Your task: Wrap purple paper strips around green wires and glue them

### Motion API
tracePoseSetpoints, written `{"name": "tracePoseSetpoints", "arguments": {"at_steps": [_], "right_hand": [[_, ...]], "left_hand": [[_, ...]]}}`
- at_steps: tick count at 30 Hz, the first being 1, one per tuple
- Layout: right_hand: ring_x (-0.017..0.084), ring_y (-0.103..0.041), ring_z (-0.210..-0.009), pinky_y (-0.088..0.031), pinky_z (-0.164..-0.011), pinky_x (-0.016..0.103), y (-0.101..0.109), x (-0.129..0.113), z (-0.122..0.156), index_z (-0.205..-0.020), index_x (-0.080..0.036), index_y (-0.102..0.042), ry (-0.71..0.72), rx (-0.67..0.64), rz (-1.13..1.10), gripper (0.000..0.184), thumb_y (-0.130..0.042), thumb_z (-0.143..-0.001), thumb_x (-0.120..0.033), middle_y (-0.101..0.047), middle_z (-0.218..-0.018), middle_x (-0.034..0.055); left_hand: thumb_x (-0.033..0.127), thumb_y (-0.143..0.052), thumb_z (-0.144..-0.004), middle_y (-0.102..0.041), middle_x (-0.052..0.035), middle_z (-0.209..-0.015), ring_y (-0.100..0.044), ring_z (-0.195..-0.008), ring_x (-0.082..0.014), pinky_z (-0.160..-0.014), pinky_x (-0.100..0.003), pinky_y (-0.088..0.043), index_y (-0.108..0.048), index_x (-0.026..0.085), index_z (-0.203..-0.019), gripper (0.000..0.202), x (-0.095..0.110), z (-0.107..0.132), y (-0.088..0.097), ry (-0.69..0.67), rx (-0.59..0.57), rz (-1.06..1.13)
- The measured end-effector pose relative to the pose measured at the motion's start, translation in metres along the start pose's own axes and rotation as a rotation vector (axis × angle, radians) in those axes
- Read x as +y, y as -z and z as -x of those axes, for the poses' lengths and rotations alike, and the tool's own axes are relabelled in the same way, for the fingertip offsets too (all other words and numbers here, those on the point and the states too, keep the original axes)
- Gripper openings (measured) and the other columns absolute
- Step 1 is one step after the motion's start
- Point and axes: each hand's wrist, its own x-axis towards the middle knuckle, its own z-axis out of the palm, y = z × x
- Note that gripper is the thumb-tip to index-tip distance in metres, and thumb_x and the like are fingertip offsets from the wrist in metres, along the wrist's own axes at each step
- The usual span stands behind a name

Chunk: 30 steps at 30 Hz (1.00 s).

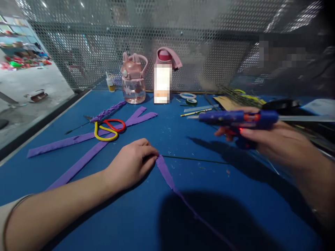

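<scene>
My left hand rests on the blue table with its fingers pinched on the upper end of a purple paper strip, where a thin dark wire meets it. The strip runs down toward the near edge. My right hand is wrapped round the grip of a blue glue gun, held above the table with its nozzle pointing left. A glue stick pokes out of the gun's back end.
Several purple strips and red-and-yellow-handled scissors lie to the left. Two pink water bottles stand at the back by a mesh wall, with tape rolls, a ruler and cardboard nearby. A dark object sits at right.
</scene>
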Motion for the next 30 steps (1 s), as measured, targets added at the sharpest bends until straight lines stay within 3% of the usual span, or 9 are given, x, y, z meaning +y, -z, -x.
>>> {"name": "tracePoseSetpoints", "arguments": {"at_steps": [3,8,16,24,30], "right_hand": [[0.024,-0.069,-0.076,-0.054,-0.06,0.032,-0.016,-0.022,0.011,-0.107,-0.033,-0.064,-0.051,-0.176,-0.165,0.031,-0.056,-0.083,-0.049,-0.071,-0.095,0.0073],[0.022,-0.066,-0.081,-0.055,-0.069,0.03,-0.041,-0.031,0.013,-0.101,-0.027,-0.066,0.023,-0.322,-0.107,0.027,-0.052,-0.087,-0.046,-0.066,-0.104,0.0066],[0.021,-0.063,-0.086,-0.051,-0.084,0.032,-0.055,-0.035,0.009,-0.099,-0.024,-0.064,0.114,-0.313,0.009,0.024,-0.049,-0.089,-0.039,-0.063,-0.106,0.0065],[0.019,-0.061,-0.073,-0.051,-0.066,0.028,-0.047,-0.04,0.01,-0.094,-0.024,-0.064,0.152,-0.349,0.053,0.017,-0.053,-0.087,-0.035,-0.065,-0.096,0.0049],[0.022,-0.062,-0.085,-0.05,-0.079,0.031,-0.057,-0.039,0.008,-0.102,-0.023,-0.06,0.217,-0.277,0.064,0.019,-0.05,-0.088,-0.03,-0.064,-0.102,0.0061]], "left_hand": [[0.019,-0.054,-0.085,-0.064,-0.0045,-0.087,-0.061,-0.078,-0.0147,-0.07,-0.025,-0.048,-0.07,0.018,-0.09,0.017,0.001,-0.001,0.001,0.003,0.006,0.016],[0.019,-0.057,-0.084,-0.065,-0.003,-0.084,-0.061,-0.077,-0.014,-0.07,-0.024,-0.048,-0.071,0.018,-0.086,0.014,-0.001,-0.003,0.001,0.022,0.021,0.035],[0.018,-0.057,-0.084,-0.065,-0.0039,-0.085,-0.061,-0.079,-0.0152,-0.069,-0.025,-0.047,-0.071,0.018,-0.087,0.015,0.0,-0.003,0.002,0.026,0.007,0.024],[0.019,-0.057,-0.085,-0.065,-0.0032,-0.085,-0.061,-0.078,-0.0145,-0.07,-0.024,-0.047,-0.071,0.018,-0.086,0.014,0.0,-0.004,0.001,0.009,0.013,0.018],[0.018,-0.057,-0.084,-0.065,-0.0029,-0.084,-0.061,-0.078,-0.0141,-0.07,-0.024,-0.046,-0.071,0.018,-0.086,0.014,-0.001,-0.003,0.001,0.013,0.009,0.016]]}}
